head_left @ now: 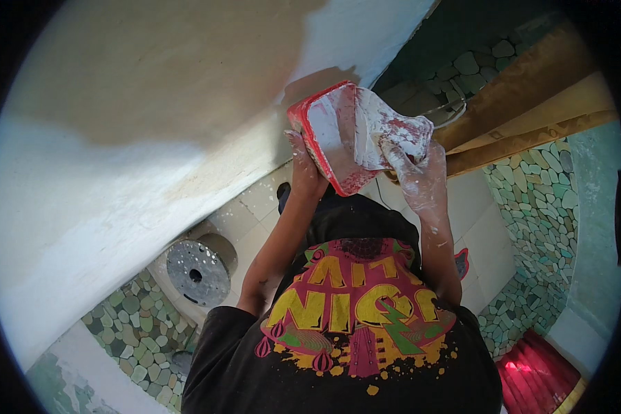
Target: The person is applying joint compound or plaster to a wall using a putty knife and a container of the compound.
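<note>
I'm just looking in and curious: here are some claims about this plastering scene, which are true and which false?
1. The left hand holds a red-edged board smeared with white paste. True.
2. The right hand is clean and dry. False: it is coated with white paste and grips a paste-covered tool against the board.
3. The wall beside the board is bare brick. False: it is smooth and pale, with whiter paste at the top right.
4. A round grey disc speckled with white lies low on the left. True.
5. Green pebble tiling shows on the right. True.
</note>
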Tool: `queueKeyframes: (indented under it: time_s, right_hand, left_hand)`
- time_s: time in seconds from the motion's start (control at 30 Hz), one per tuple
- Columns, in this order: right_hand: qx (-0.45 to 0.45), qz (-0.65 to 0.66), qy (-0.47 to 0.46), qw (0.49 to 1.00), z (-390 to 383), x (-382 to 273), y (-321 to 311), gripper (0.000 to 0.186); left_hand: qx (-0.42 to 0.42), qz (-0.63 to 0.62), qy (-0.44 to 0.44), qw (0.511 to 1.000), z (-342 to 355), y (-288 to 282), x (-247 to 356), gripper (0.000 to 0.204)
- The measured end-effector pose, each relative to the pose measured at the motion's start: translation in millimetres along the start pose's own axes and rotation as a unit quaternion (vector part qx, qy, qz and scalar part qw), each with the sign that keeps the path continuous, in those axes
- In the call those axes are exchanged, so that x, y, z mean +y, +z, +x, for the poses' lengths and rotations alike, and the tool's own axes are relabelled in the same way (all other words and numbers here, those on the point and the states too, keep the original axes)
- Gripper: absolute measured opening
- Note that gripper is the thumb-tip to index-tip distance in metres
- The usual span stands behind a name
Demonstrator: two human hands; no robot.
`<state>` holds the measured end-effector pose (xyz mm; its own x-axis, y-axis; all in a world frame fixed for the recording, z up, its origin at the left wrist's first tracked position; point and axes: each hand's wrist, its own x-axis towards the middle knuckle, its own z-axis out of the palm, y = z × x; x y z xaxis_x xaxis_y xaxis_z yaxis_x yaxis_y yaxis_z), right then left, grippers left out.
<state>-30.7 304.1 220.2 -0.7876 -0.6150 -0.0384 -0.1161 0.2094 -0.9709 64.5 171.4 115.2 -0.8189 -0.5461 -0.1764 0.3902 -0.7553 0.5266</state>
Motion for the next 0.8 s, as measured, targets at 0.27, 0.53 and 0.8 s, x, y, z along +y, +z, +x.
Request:
queueKeyframes:
  time_s: [0.27, 0.53, 0.8]
  right_hand:
    - [-0.005, -0.223, -0.167, 0.96, 2, 3, 30, 0.028]
    - [-0.113, -0.155, -0.126, 0.973, 5, 30, 38, 0.024]
    - [-0.039, -0.158, -0.077, 0.984, 0, 16, 17, 0.023]
  left_hand:
    - [-0.033, 0.015, 0.029, 0.999, -4, 2, -7, 0.094]
    - [-0.037, 0.027, 0.038, 0.998, -1, -35, -22, 0.099]
    - [-0.015, 0.065, 0.04, 0.997, -11, -18, -13, 0.105]
